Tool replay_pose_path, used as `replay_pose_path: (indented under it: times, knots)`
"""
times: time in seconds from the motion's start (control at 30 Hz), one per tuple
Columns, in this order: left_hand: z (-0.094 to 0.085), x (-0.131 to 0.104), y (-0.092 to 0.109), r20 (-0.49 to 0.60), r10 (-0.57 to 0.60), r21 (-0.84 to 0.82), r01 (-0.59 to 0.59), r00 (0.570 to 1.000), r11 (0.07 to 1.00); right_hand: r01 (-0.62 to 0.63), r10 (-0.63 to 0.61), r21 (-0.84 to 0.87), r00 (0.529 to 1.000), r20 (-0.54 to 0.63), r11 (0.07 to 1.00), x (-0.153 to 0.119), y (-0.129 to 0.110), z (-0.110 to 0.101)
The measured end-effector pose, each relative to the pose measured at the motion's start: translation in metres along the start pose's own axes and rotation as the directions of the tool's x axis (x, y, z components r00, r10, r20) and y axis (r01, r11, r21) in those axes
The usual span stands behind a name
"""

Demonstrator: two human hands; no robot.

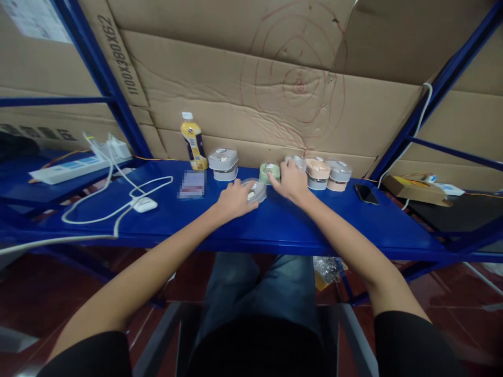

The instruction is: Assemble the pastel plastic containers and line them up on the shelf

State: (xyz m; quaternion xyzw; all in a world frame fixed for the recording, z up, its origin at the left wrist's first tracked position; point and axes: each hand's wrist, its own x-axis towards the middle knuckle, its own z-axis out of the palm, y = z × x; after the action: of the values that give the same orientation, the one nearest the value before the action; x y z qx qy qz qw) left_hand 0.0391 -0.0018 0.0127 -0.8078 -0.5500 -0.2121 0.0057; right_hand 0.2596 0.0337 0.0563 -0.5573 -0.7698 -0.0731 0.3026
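Note:
My left hand (237, 200) is closed round the left side of a clear-lidded grey container (257, 192) on the blue table. My right hand (291, 181) reaches over another grey container (299, 162), its fingers on the lid and its thumb stretched toward a green container (267, 174). Palm and fingers hide most of that grey container, so its lower part cannot be made out. To the right stand two stacks, one with a pink top (318, 168) and one with a grey top (339, 170). Another grey stack (223, 159) stands left of the green container.
A yellow bottle (193, 144) stands at the back left, behind a blurred packet (192, 184). White cables and a white adapter (145, 204) lie on the left. A phone (366, 194) and an open cardboard box (418, 190) are on the right. Cardboard (196, 78) walls the back.

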Motion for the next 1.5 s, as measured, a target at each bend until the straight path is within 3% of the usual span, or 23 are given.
replay_pose_path:
  times: [0.03,0.1,0.2,0.33,0.5,0.67,0.77,0.87,1.0,1.27,1.37,1.5]
  knots:
    - [0.001,0.003,-0.001,0.027,0.113,-0.072,-0.111,0.993,0.991,0.093,-0.096,0.049,0.994,0.051,0.994,-0.011,0.001,-0.001]
    - [0.003,0.007,-0.002,0.039,0.313,-0.248,-0.295,0.949,0.923,0.269,-0.297,0.172,0.939,0.171,0.948,-0.029,0.005,-0.002]
    - [0.013,0.012,0.002,-0.007,0.379,-0.445,-0.343,0.925,0.827,0.322,-0.403,0.287,0.866,0.295,0.902,-0.042,0.012,-0.002]
    - [0.028,0.012,0.005,-0.027,0.331,-0.557,-0.289,0.943,0.778,0.264,-0.357,0.294,0.875,0.328,0.919,-0.047,0.015,-0.003]
    - [0.035,0.008,0.007,-0.035,0.312,-0.56,-0.277,0.949,0.781,0.25,-0.357,0.364,0.896,0.265,0.897,-0.045,0.027,-0.005]
    - [0.027,0.003,0.006,-0.025,0.342,-0.452,-0.316,0.939,0.834,0.121,-0.196,0.438,0.972,0.13,0.891,-0.038,0.071,-0.007]
    - [0.023,0.001,0.006,0.011,0.41,-0.414,-0.369,0.912,0.832,-0.005,-0.063,0.416,0.986,0.151,0.909,-0.037,0.1,-0.009]
    - [0.021,0.0,0.007,-0.002,0.423,-0.407,-0.387,0.906,0.827,-0.063,0.001,0.406,0.988,0.152,0.912,-0.036,0.115,-0.01]
    - [0.019,0.002,-0.002,-0.065,0.379,-0.393,-0.372,0.923,0.841,-0.043,-0.023,0.422,0.988,0.15,0.905,-0.036,0.111,-0.008]
    - [0.011,0.006,-0.048,-0.117,0.187,-0.313,-0.215,0.975,0.925,-0.056,-0.005,0.446,0.991,0.133,0.893,-0.037,0.106,-0.005]
    - [0.012,0.003,-0.039,-0.142,0.235,-0.343,-0.271,0.961,0.899,-0.016,-0.032,0.486,0.995,0.089,0.874,-0.037,0.097,-0.006]
    - [0.02,0.001,-0.008,-0.141,0.273,-0.417,-0.307,0.952,0.855,0.155,-0.204,0.495,0.978,0.048,0.855,-0.039,0.072,-0.007]
